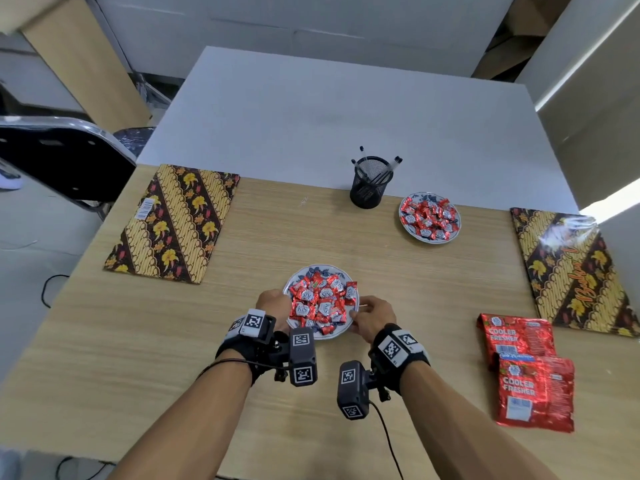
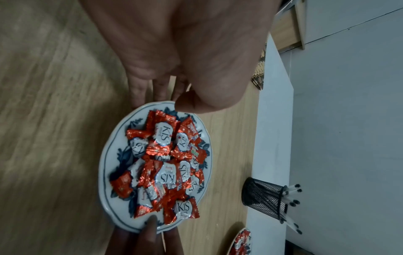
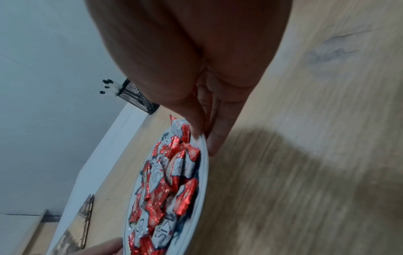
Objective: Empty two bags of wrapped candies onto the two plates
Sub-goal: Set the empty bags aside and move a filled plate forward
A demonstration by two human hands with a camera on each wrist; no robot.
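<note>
We see the near plate (image 1: 349, 332) full of red wrapped candies (image 1: 320, 303) at the front centre of the tabletop (image 1: 242, 306). Left hand (image 1: 273, 304) holds its left rim, thumb on top and fingers (image 2: 139, 89) under the edge. Right hand (image 1: 375, 318) pinches the right rim between thumb and fingers (image 3: 216, 138). We can't tell if the plate is lifted or resting.

The far plate (image 1: 407, 228), also heaped with candies, sits well apart to the back right, just beside a black mesh pen cup (image 1: 369, 185) holding pens. Two red candy bags (image 1: 526, 368) lie flat and overlapping at the right, near a batik-patterned folder (image 1: 571, 268). A matching folder (image 1: 173, 223) lies at the left. Nothing stands between the plates.

The tabletop is light wood grain with a white board (image 1: 346, 116) across the back. We see a dark chair (image 1: 65, 157) at the left and cardboard panels (image 1: 83, 60) behind.
</note>
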